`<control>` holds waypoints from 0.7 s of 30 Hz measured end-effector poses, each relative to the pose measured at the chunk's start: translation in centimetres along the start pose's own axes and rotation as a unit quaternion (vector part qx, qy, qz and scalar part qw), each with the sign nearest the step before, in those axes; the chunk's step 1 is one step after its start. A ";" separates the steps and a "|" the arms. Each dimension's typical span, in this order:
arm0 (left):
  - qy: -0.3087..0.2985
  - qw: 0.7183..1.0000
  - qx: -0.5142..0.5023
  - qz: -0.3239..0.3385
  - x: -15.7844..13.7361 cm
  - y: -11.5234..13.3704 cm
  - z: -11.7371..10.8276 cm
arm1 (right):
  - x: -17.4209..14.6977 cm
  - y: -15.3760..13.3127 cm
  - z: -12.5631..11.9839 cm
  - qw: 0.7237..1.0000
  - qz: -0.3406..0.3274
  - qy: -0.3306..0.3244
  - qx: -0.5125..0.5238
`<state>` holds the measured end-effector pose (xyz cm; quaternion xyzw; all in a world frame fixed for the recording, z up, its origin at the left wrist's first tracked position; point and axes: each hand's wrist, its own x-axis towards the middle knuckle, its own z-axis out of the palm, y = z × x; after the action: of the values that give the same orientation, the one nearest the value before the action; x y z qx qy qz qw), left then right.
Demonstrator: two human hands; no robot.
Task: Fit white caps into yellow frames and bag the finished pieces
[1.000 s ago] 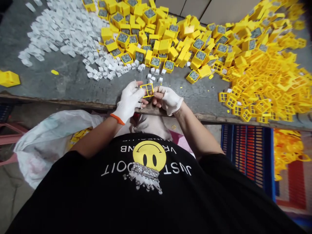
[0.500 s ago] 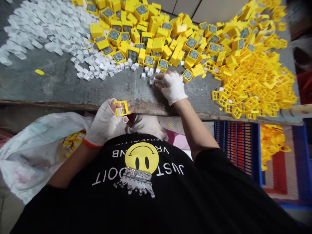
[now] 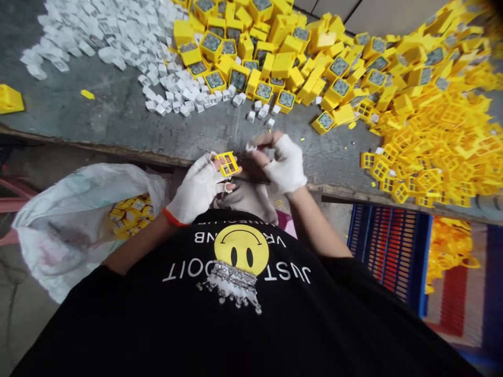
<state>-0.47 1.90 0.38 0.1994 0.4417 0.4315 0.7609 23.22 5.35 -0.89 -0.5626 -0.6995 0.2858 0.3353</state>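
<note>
At the centre of the frame, the person's gloved left hand (image 3: 198,184) grasps a yellow grid frame (image 3: 228,164); just right of it, the gloved right hand (image 3: 286,163) pinches a small white piece (image 3: 250,148). White caps (image 3: 173,91) lie scattered upper left, yellow frames (image 3: 436,152) heaped at the right.

The head-worn camera looked forward and down. Nearest was the black printed cloth shirt (image 3: 236,340); beyond, the flat grey table (image 3: 121,112).
</note>
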 end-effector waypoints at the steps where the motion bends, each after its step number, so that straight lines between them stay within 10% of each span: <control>1: -0.006 1.000 -0.001 -0.002 0.0 -0.1 0.1 | -1.2 -1.3 0.6 0.998 -0.019 0.004 0.065; 10: -0.019 0.998 -0.016 -0.058 -0.2 -0.7 0.1 | -3.1 -0.4 1.1 0.984 -0.162 -0.072 0.022; 15: 0.010 0.999 -0.001 -0.034 0.1 -0.5 0.5 | 4.5 5.6 -3.2 0.986 0.004 0.057 -0.156; 21: 0.014 0.999 -0.004 -0.030 0.2 -0.5 0.6 | 8.2 5.3 -2.9 0.982 0.003 -0.050 -0.184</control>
<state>0.32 1.86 0.31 0.1772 0.4560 0.4129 0.7682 27.47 14.50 -2.04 -0.6018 -0.7545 0.1805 0.1897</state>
